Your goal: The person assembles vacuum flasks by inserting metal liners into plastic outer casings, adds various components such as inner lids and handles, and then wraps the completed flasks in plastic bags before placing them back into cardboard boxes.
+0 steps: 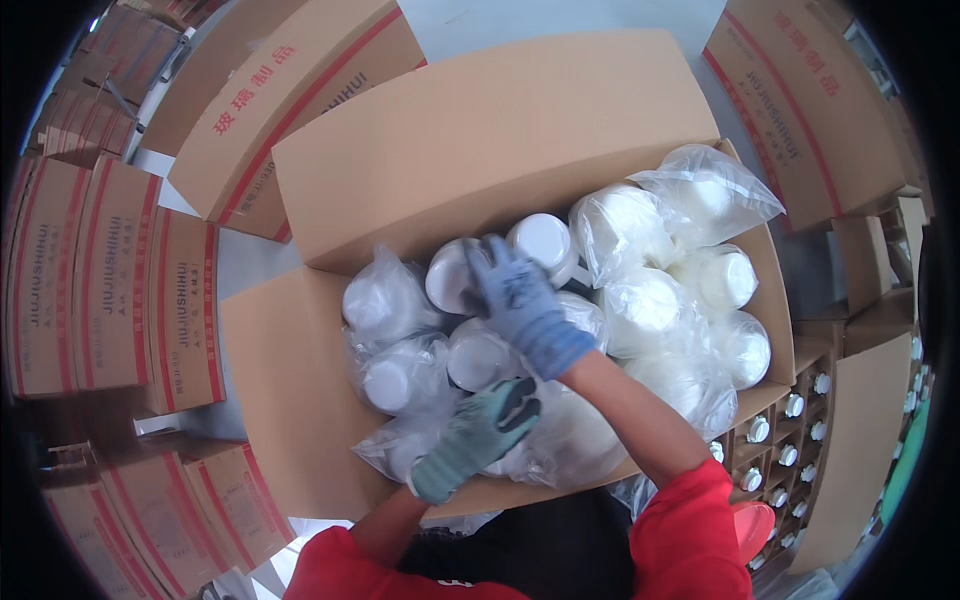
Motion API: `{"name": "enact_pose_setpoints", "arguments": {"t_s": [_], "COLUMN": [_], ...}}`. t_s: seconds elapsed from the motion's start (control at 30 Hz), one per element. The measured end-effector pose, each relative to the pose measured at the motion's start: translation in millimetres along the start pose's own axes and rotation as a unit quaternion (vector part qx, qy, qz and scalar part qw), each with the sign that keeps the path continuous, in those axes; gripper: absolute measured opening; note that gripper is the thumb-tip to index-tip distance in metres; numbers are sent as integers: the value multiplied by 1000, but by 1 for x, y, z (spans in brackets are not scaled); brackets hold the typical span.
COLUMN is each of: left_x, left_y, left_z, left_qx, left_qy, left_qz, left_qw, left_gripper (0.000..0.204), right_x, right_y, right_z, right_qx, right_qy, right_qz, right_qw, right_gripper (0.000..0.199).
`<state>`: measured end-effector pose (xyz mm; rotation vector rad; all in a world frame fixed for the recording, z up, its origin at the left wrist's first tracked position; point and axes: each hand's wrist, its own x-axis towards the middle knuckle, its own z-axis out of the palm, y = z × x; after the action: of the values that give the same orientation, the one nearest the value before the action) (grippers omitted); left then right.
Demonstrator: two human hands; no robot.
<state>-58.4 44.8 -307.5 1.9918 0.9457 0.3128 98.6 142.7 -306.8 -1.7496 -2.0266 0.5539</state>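
A large open cardboard carton in front of me holds white round vessels, many in clear plastic bags. My right hand, in a blue-grey glove, is at the far row, its fingers and thumb closed on the right side of a bare white mug. Just right of it stands another bare white mug with a handle at its side. My left hand, in a green-grey glove with dark fingertips, hovers over the near rows. Its fingers are slightly apart, with nothing visible in them. Below the right hand is a white vessel.
Clear bags with white vessels fill the carton's right half. A raised flap stands at its left. Closed cartons are stacked at left, another at far right. White-capped bottles sit in a divided box at lower right.
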Motion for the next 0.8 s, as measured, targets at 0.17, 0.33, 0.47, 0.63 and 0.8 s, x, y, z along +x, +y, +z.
{"name": "enact_pose_setpoints", "arguments": {"t_s": [0.17,0.33,0.47,0.63,0.8], "left_x": [8,10,-6,21,52], "left_y": [29,45,24,13,58], "left_z": [-24,-5,-10,-26,-20], "left_qx": [-137,-289,-411,-523,-757], "left_qy": [74,57,168,194,-84], "left_qz": [-20,-35,-136,-47,-6], "left_qw": [988,955,886,829,648], "left_gripper": [33,37,34,47,49], "right_x": [-27,-33,-50,-153,-302], "right_y": [105,162,85,-5,-99], "right_z": [3,53,-26,-143,-206], "right_qx": [-36,-10,194,305,320], "right_qy": [-62,-122,-31,185,267], "right_qz": [268,335,260,94,106], "right_qw": [961,934,945,929,903], "right_gripper": [41,33,39,44,64]}}
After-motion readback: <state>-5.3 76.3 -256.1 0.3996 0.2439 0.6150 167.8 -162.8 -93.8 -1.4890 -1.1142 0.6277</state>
